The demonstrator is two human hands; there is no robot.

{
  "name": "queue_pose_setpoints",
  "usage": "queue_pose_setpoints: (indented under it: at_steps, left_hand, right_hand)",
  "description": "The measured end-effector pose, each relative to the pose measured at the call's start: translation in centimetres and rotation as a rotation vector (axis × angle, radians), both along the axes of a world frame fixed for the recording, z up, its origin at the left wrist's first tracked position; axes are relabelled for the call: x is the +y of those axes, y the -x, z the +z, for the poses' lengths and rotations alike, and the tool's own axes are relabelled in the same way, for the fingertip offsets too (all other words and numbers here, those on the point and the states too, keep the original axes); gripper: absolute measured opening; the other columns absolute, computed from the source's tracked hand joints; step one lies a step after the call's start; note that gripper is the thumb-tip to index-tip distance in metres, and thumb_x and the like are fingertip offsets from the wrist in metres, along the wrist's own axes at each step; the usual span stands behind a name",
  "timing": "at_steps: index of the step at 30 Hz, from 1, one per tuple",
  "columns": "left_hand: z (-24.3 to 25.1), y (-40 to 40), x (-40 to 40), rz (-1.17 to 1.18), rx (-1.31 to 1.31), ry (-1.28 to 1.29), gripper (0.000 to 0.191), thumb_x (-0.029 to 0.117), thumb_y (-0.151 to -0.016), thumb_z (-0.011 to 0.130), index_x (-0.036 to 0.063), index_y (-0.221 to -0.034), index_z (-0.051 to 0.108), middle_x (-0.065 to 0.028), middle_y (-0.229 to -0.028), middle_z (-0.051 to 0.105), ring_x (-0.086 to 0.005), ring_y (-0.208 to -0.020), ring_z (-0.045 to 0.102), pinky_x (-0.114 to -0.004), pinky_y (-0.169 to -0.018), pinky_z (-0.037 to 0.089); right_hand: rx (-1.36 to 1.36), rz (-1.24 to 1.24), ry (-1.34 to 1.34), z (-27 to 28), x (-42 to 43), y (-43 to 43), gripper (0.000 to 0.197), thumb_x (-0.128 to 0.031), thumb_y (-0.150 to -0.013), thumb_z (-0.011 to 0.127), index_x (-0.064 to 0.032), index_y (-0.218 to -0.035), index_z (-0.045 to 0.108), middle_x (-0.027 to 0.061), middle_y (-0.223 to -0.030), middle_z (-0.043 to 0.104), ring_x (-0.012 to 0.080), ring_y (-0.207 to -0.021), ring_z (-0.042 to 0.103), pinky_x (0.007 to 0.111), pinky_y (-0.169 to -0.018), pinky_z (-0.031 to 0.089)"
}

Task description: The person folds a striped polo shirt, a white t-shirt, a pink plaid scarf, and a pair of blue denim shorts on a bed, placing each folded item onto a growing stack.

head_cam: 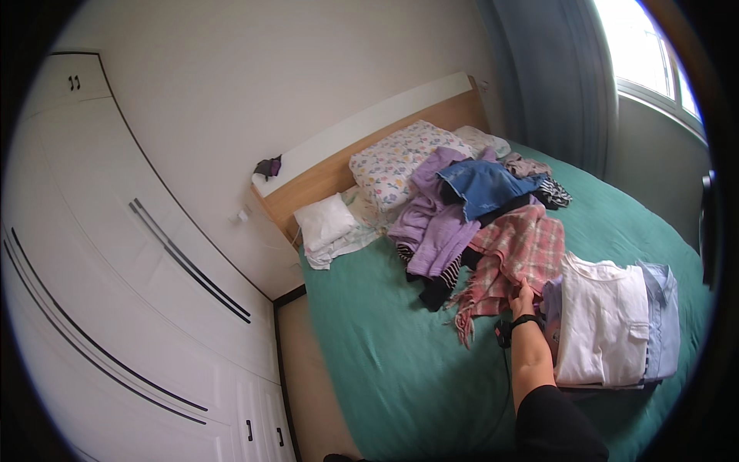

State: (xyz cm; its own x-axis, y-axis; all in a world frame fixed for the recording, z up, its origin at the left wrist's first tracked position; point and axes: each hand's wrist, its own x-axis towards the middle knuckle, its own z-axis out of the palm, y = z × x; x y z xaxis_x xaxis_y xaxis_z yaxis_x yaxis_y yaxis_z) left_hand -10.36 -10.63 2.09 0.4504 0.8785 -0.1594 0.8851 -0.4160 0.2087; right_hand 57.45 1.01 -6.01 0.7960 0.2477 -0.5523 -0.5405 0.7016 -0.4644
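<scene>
My right hand [523,298] reaches out over the bed and grips the near edge of a pink plaid scarf [519,242] with fringed ends. Its thumb lies on top of the cloth, while the other fingers are mostly hidden. A black band with a small black device [503,334] is around that wrist, and a cable hangs from it. Just right of the forearm lies a stack of folded clothes, with a white shirt [603,323] on top and a light blue collared shirt [663,317] beside it. My left hand is out of view.
Beyond the scarf is a loose heap with a purple garment [439,225] and a blue denim piece [491,185]. A floral bundle [404,159] and white pillow [326,222] lie by the headboard [323,173]. Green bedding [375,346] covers the bed; white wardrobes [127,260] stand left.
</scene>
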Motion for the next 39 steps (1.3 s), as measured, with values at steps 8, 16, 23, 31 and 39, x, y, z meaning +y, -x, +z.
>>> queue_pose_setpoints:
  at_steps: [8,16,23,31,39]
  left_hand:
    - [0.6,-0.2,-0.8,0.084,-0.056,0.002,0.043,0.030,-0.093,0.044,0.0163,-0.134,0.041,-0.0055,-0.144,0.033,-0.0290,-0.136,0.023,-0.069,-0.100,0.015]
    - [1.8,-0.4,-1.3,0.103,-0.174,-0.025,0.049,0.032,-0.091,0.046,0.0146,-0.137,0.037,-0.0102,-0.139,0.040,-0.0331,-0.127,0.036,-0.055,-0.101,0.029]
    - [7.3,-0.1,-2.3,0.377,-0.892,-0.146,0.048,0.028,-0.086,0.060,0.0056,-0.126,0.046,-0.0182,-0.115,0.056,-0.0327,-0.102,0.056,-0.042,-0.091,0.044]
    - [10.7,-1.0,-2.7,0.547,-1.584,0.866,0.058,0.035,-0.084,0.060,0.0061,-0.130,0.040,-0.0168,-0.122,0.051,-0.0324,-0.108,0.052,-0.044,-0.095,0.041]
    - [13.8,-1.3,-1.1,0.491,-1.721,0.908,0.069,0.043,-0.082,0.060,0.0067,-0.134,0.035,-0.0153,-0.128,0.046,-0.0321,-0.114,0.047,-0.045,-0.098,0.039]
  right_hand:
    - [-0.909,0.426,-0.023,17.1,8.4,15.3,0.003,-0.003,-0.078,0.057,-0.0050,-0.077,0.060,-0.0003,-0.068,0.056,0.0094,-0.059,0.050,0.025,-0.053,0.040]
    - [-1.304,1.249,-0.220,24.9,-1.9,37.7,0.018,-0.017,-0.084,0.066,0.0008,-0.083,0.065,0.0040,-0.074,0.063,0.0109,-0.073,0.059,0.028,-0.068,0.048]
    - [-0.706,1.329,-0.585,27.2,-7.9,39.5,0.020,-0.006,-0.084,0.062,-0.0031,-0.105,0.062,0.0012,-0.095,0.063,0.0121,-0.089,0.059,0.027,-0.081,0.045]
    - [-0.753,1.397,-0.735,31.2,-13.1,39.7,0.033,-0.012,-0.082,0.063,0.0005,-0.112,0.059,0.0060,-0.106,0.063,0.0175,-0.100,0.057,0.033,-0.089,0.043]
    - [-0.692,1.132,-0.571,30.8,-12.4,37.3,0.016,-0.010,-0.084,0.060,0.0021,-0.094,0.065,0.0083,-0.095,0.066,0.0173,-0.087,0.062,0.031,-0.081,0.047]
